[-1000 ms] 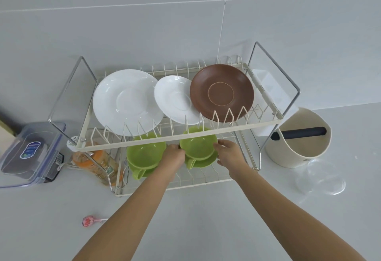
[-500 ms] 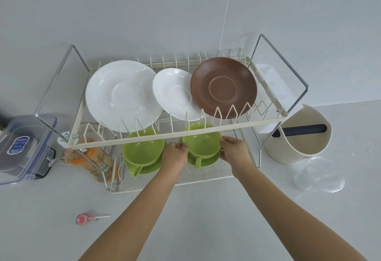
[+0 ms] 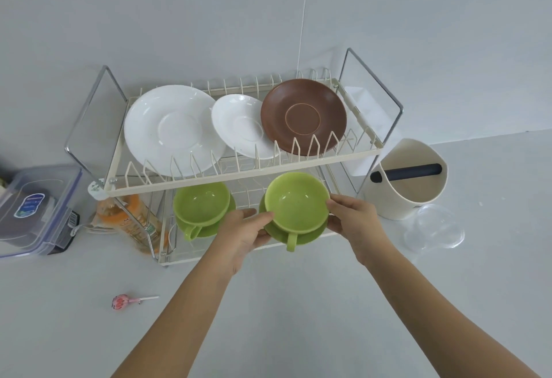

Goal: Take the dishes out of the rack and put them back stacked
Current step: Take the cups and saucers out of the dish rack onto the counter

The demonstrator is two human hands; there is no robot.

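**Cup and saucer halfway out of the rack, and that top rail is close**

Both hands are on the same set. The left hand (image 3: pixel 245 232) is curled under and around the left edge of the green saucer (image 3: pixel 307 235), and the right hand (image 3: pixel 348 216) pinches the opposite side, fingertips up against the green cup (image 3: pixel 297 199) sitting on it. So neither hand is free; they're sharing one load, held at the front of the rack's lower tier.

What I'd worry about: the cup only sits loose on that saucer. Tilt it a little while pulling toward the body and the cup probably slides, handle first, since the handle points at the person. Right above the hands is the front rail of the upper tier of the rack (image 3: pixel 245 180); lift too early and the cup rim likely knocks it, and the brown plate (image 3: pixel 303 116) and small white plate (image 3: pixel 242 125) leaning up there could rattle. The big white plate (image 3: pixel 171 129) is farther up and left.

Just left of the left hand is a second green cup and saucer (image 3: pixel 203 208), near enough for an elbow swing to clip.

Off to the right there's a cream bin (image 3: pixel 409 186) with a dark bar, and a clear lid (image 3: pixel 433 228) beside it. Far left, a clear lidded box (image 3: pixel 35 207) has a blue label, and an orange packet (image 3: pixel 131 216) behind the rack has print, but I can't read either. A lollipop (image 3: pixel 121 302) lies on the counter, below and left.
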